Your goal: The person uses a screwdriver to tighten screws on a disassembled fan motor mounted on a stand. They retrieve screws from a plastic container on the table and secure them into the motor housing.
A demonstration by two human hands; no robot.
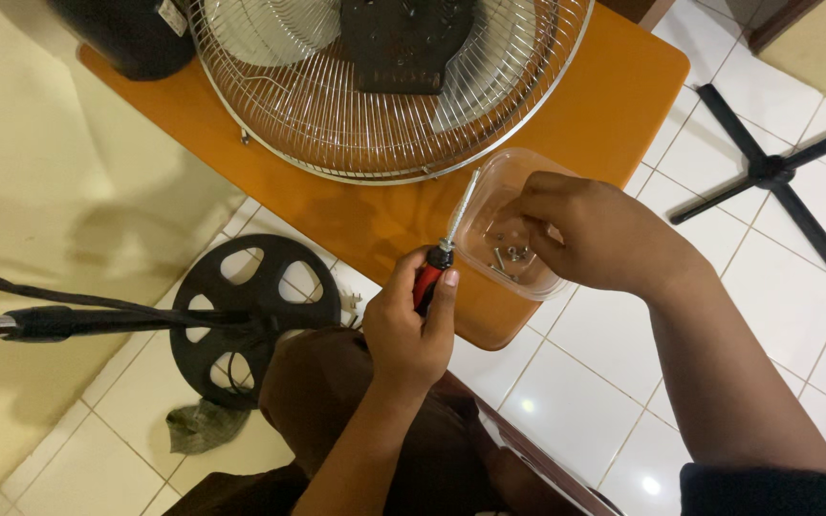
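The left hand [413, 325] is gripping a screwdriver [444, 250] by its red and black handle, fingers clenched around it, with the metal shaft pointing up and away toward the fan grille [336, 115]. The shaft is crossing the near left edge of a clear tub [489, 182], which is sitting on the orange tabletop [604, 105] near its front corner, just in front of the grille. The right hand [595, 229] is reaching into the tub from the right, fingertips [523, 212] bent down over a few small screws [513, 256] lying on its bottom; whether the fingers are pinching one I cannot tell.

The round wire grille is lying flat on the tabletop, with pale blades and a dark plate showing through it. A black housing [131, 33] is standing at the far left corner. On the tiled floor [576, 382] below, a black round base [241, 315] is lying beside a pole [50, 323], and a black cross-shaped stand [776, 172] is lying well off to the right.
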